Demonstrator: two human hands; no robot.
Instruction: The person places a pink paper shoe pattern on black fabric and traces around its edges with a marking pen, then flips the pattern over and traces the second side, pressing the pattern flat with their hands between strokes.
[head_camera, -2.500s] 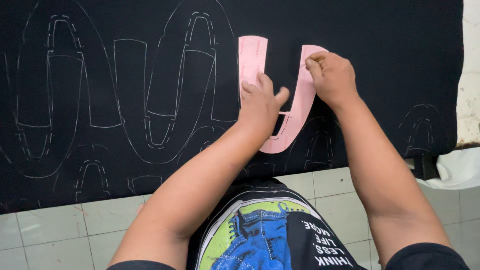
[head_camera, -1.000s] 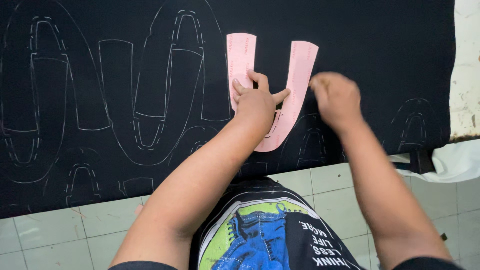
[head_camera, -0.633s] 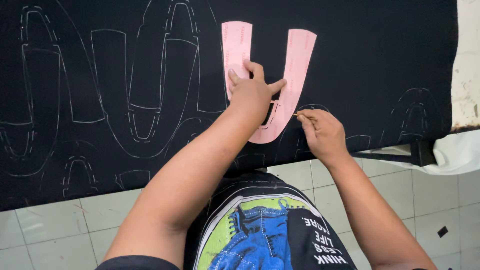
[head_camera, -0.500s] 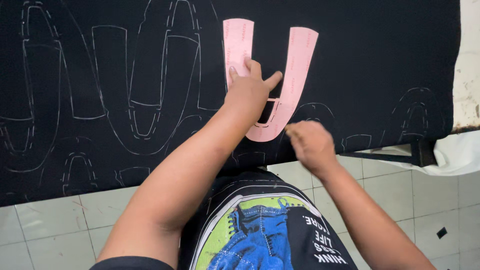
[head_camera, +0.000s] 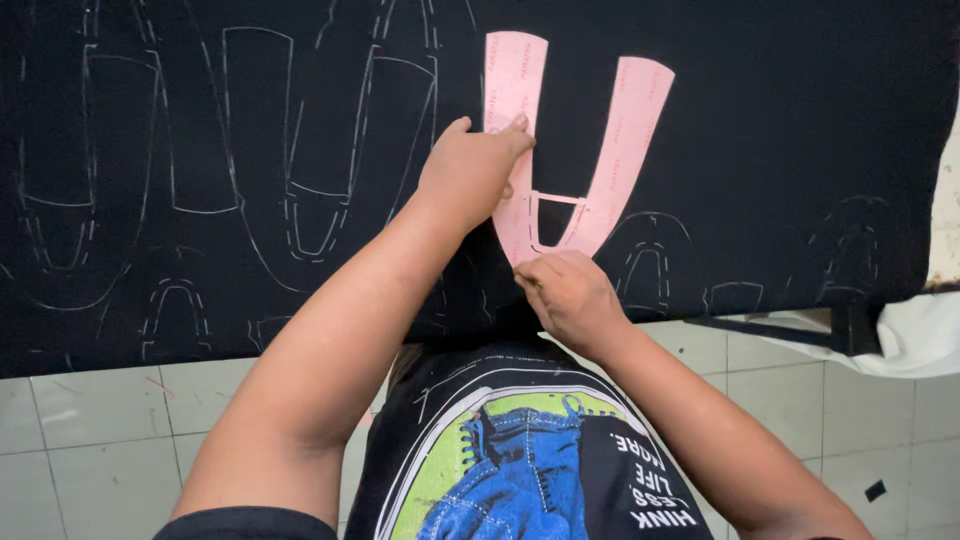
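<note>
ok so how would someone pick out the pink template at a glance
Look at the black fabric covered in chalk outlines. Near its top middle, under the left hand, lies the pink template. It is the only solid, coloured U shape among drawn white lines.

The left hand (head_camera: 470, 170) lies over the lower part of the left limb of the pink U-shaped template (head_camera: 615, 150), so that stretch of card is hidden. The right hand (head_camera: 565, 295) is closed at the template's bottom curve — whatever its fingers (head_camera: 535, 275) pinch is too small to make out, and the curve's tip is covered. The black fabric (head_camera: 780, 120) runs off the top, left and right edges, cutting off several chalk outlines (head_camera: 255, 120). Both arms leave the frame at the bottom — the bench under the fabric is covered throughout.
</note>
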